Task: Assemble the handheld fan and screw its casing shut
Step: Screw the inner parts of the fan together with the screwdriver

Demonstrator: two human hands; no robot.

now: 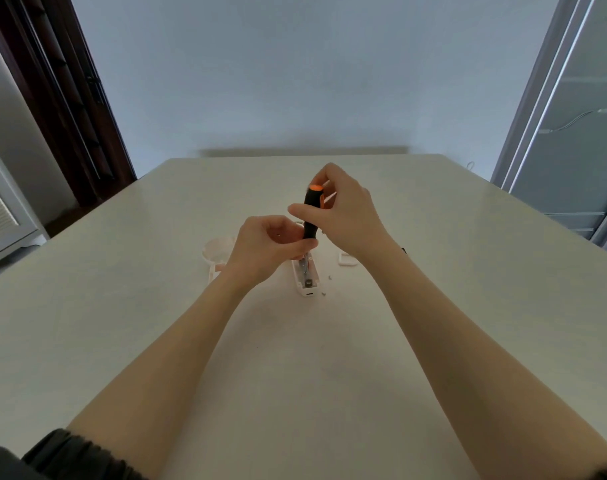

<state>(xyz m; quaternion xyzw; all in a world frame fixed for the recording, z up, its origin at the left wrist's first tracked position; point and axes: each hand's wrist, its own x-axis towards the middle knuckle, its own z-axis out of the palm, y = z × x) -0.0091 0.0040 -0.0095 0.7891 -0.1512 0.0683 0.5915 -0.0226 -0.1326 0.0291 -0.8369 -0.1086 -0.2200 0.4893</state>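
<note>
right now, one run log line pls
step: screwing | right hand: grips black orange-capped screwdriver | left hand: steadies white plastic fan handle

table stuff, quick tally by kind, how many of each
screwdriver: 1
open fan handle: 1
round fan head part: 1
small white cover piece: 1
loose screws: 2, tiny and hard to confirm
total: 6

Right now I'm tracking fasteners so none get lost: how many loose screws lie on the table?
2 that I can make out: one screw just right of the fan handle, another screw by its near end. The hands may hide others.
</note>
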